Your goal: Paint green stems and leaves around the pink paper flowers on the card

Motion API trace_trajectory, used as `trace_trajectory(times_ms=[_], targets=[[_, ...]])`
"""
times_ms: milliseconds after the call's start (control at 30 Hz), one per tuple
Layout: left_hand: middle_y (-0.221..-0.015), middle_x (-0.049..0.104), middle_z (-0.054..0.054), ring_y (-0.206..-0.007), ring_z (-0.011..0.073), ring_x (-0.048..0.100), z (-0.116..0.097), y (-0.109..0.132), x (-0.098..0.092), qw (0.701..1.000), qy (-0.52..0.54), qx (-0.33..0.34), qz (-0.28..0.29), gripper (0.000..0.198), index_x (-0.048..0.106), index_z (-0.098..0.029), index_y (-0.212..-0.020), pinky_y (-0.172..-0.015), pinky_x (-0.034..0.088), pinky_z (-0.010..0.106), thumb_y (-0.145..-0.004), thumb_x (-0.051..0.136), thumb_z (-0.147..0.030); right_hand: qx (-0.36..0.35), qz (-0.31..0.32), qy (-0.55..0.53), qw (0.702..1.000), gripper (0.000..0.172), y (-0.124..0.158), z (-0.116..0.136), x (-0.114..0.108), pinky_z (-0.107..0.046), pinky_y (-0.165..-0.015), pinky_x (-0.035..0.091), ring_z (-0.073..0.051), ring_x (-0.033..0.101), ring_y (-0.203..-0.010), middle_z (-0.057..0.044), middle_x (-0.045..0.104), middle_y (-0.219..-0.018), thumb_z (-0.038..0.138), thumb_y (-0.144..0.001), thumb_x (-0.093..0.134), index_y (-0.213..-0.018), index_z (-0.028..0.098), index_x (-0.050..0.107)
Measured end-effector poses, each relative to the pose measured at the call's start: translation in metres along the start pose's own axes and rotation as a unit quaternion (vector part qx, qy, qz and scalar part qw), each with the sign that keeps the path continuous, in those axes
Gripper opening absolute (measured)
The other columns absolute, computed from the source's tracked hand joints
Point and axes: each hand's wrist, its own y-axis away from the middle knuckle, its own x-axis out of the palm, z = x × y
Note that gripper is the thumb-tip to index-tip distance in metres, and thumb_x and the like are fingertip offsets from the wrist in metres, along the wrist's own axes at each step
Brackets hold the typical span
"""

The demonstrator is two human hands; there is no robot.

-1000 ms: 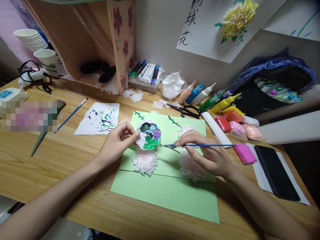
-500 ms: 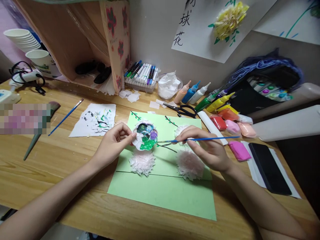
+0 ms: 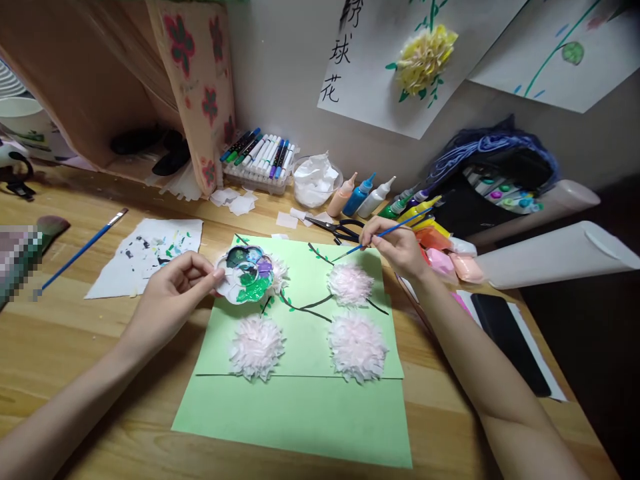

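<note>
A green sheet of paper (image 3: 300, 407) lies on the wooden desk with three pale pink tissue flowers (image 3: 356, 347) and painted dark stems on it. My left hand (image 3: 173, 297) pinches the edge of a small white flower-shaped paint palette (image 3: 246, 275) holding green, blue and purple paint, just above the sheet's upper left. My right hand (image 3: 395, 245) grips a thin blue paintbrush (image 3: 385, 235), its tip over the sheet's upper edge near a painted leafy stem.
Scissors (image 3: 337, 229), paint bottles (image 3: 359, 195), a marker box (image 3: 257, 160) and a bowl of tissue (image 3: 315, 180) stand behind the sheet. Clay blocks (image 3: 453, 260) and a black phone (image 3: 510, 340) lie right. A paint-stained paper (image 3: 145, 253) and second brush (image 3: 83, 250) lie left.
My right hand lifted the brush from beside the palette to the sheet's upper right edge. The view swung right and forward, and the palette stayed in my left hand.
</note>
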Motion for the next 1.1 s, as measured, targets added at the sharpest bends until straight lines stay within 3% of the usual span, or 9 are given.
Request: trace_trajectory(times_ms=[167,433,800,1100], targets=[[-0.070,0.059,-0.004,-0.064,0.0085,0.057,0.000,-0.003,-0.005,0.999,-0.024,0.011,-0.032,0.023,0.058,-0.019,-0.074,-0.059,0.048,0.016,-0.073,0.073,-0.038,-0.004,0.026,0.025,0.999,0.012,0.000,-0.007,0.005,-0.029,-0.067,0.042,-0.016,0.055,-0.070,-0.001,0.058,-0.075,0.018,-0.083,0.048,-0.078,0.020,0.059],[-0.069,0.060,-0.005,-0.062,0.0065,0.058,0.003,-0.004,-0.006,0.999,-0.027,0.007,-0.026,0.024,0.058,-0.021,-0.074,-0.058,0.049,0.012,-0.073,0.073,-0.039,0.005,0.021,0.032,0.999,0.013,0.001,-0.011,0.007,-0.029,-0.067,0.042,-0.016,0.055,-0.069,-0.001,0.059,-0.072,0.014,-0.080,0.048,-0.077,0.020,0.059],[-0.066,0.059,-0.003,-0.059,0.0091,0.057,0.002,-0.004,-0.005,0.998,-0.029,0.042,-0.035,0.022,0.059,-0.021,-0.070,-0.053,0.050,0.016,-0.071,0.072,-0.038,0.016,0.030,0.048,0.998,0.013,0.002,-0.012,0.007,-0.027,-0.066,0.043,-0.015,0.055,-0.068,0.000,0.060,-0.072,0.014,-0.081,0.048,-0.078,0.020,0.059],[-0.069,0.059,-0.004,-0.063,0.0085,0.056,-0.004,-0.002,-0.004,0.999,-0.029,0.016,-0.029,0.022,0.058,-0.019,-0.072,-0.056,0.049,0.016,-0.073,0.073,-0.036,0.033,0.012,0.053,0.998,0.012,0.001,-0.011,0.003,-0.029,-0.065,0.044,-0.016,0.056,-0.067,0.000,0.059,-0.070,0.016,-0.079,0.049,-0.075,0.020,0.059]])
